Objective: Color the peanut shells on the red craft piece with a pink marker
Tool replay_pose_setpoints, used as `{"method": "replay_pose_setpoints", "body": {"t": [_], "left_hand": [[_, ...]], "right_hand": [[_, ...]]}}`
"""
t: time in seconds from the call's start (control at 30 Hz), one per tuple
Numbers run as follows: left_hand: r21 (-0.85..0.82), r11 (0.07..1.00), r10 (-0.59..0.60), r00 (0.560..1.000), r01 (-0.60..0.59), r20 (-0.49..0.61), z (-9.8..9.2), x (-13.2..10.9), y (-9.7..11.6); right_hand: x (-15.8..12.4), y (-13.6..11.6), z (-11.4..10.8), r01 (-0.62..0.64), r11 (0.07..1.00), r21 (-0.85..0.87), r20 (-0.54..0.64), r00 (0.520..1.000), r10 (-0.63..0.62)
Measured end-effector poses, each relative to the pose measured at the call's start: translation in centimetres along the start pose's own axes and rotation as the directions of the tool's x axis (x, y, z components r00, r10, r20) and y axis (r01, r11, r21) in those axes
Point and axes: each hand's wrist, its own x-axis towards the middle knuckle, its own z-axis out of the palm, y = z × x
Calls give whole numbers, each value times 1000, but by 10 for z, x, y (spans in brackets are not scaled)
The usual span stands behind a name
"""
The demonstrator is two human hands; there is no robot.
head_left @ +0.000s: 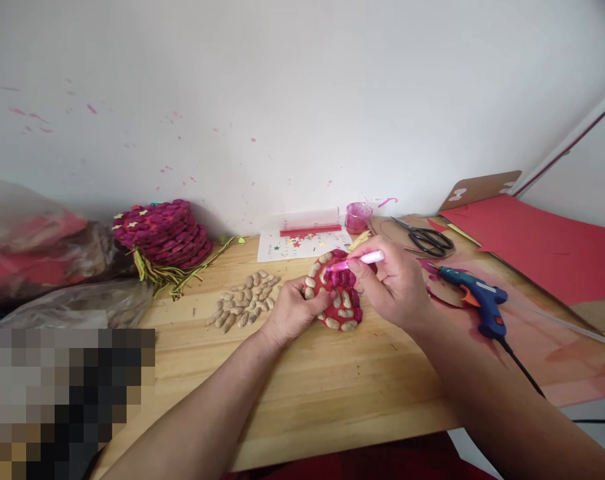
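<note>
My left hand point(293, 308) grips the left edge of a small red disc point(338, 291) lying tilted on the wooden table point(332, 387). Peanut shells are stuck on the disc, some plain and some painted pink. My right hand point(393, 283) pinches a thin brush with a white handle point(367, 258), its pink tip touching the shells near the disc's top. A loose heap of plain peanut shells point(245, 303) lies just left of my left hand.
A blue glue gun point(477, 297) with its cord lies at the right, black scissors point(425, 238) behind it, red paper point(537, 243) beyond. A pink paint cup point(357, 217) and a sticker sheet point(302, 243) stand near the wall. Finished pink discs point(162, 233) are stacked at the left, beside plastic bags.
</note>
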Motion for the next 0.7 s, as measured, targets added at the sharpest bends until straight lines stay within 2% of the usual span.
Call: {"method": "replay_pose_setpoints", "body": {"t": [0.1, 0.2, 0.27, 0.43, 0.6, 0.7], "left_hand": [[13, 999, 36, 999, -36, -9, 1, -1, 1], [68, 995, 77, 997, -75, -24, 1, -2, 3], [109, 989, 106, 993, -100, -50, 0, -2, 3], [147, 979, 154, 985, -141, -80, -1, -2, 4], [317, 921, 275, 955, -228, -112, -1, -4, 8], [344, 907, 301, 946, -243, -124, -1, -4, 8]], "right_hand": [[2, 0, 1, 4, 1000, 31, -61, 998, -2], [3, 0, 1, -1, 995, 103, -34, 999, 4], [5, -2, 1, 13, 997, 77, -16, 1000, -12], [15, -12, -5, 41, 999, -16, -62, 997, -42], [28, -25, -4, 60, 997, -45, 72, 996, -57], [37, -26, -2, 90, 990, -107, 103, 992, -79]]}}
